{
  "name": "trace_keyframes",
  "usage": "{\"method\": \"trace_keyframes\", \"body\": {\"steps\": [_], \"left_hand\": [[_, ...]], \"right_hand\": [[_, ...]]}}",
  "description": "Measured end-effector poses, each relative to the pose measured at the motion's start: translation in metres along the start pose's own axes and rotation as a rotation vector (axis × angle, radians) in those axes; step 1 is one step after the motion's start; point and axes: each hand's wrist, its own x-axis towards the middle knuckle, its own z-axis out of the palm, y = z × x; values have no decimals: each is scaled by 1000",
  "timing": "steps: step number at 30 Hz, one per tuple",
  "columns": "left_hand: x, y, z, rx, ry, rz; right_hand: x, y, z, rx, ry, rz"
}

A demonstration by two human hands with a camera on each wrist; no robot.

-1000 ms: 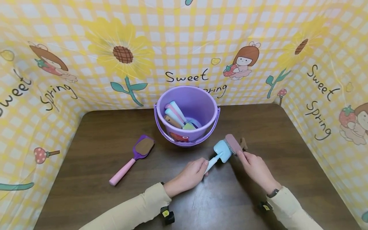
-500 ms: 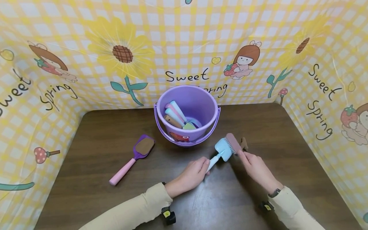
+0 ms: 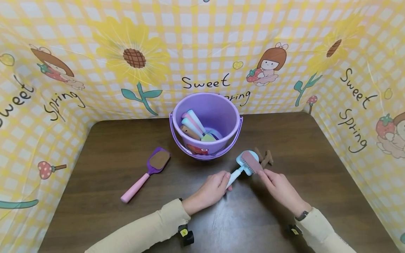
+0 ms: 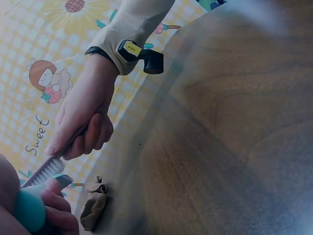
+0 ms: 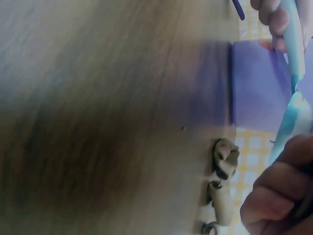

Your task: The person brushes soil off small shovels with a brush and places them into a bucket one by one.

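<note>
My left hand [image 3: 213, 188] grips the white handle of a light blue toy shovel [image 3: 234, 177], its blade raised over the table. My right hand [image 3: 281, 188] holds a dusty-pink brush [image 3: 250, 161] whose grey bristles lie against the shovel blade. In the left wrist view the brush [image 4: 48, 170] shows its pale bristles, and the right hand's fingers [image 4: 93, 134] curl round its handle. In the right wrist view the shovel [image 5: 294, 54] slants down from the left hand towards the right hand [image 5: 276, 193]. Part of the blade is hidden under the brush.
A purple bucket [image 3: 207, 149] with several toy tools inside stands at the back. Left of it lies a purple shovel [image 3: 153, 172] with a pink handle and a brown filling in its blade. Brown lumpy pieces [image 3: 267, 158] lie behind the brush. A patterned cloth [image 3: 202, 42] surrounds the table.
The brush has moved left and over the shovel blade, from the blade's right edge onto its middle. More of the brown pieces shows behind it. The left hand has barely moved.
</note>
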Motion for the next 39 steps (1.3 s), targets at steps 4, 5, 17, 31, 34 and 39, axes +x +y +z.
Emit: {"method": "trace_keyframes", "body": {"steps": [4,5,17,31,34,39], "left_hand": [[-1,2,-2,-48,-15,6],[-1,3,-2,-52,-17,3],[-1,9,-1,-192,-13,-13],[1,13,-1,-534,-81,-130],[1,14,-2,-558,-92,-140],[-1,14,-5,-518,-106,-128]], "right_hand": [[1,5,-5,-12,30,119],[1,6,-7,-16,41,143],[-8,1,2,22,39,-97],[-9,13,3,40,167,-8],[-10,14,6,55,142,-62],[-7,15,3,21,131,53]]}}
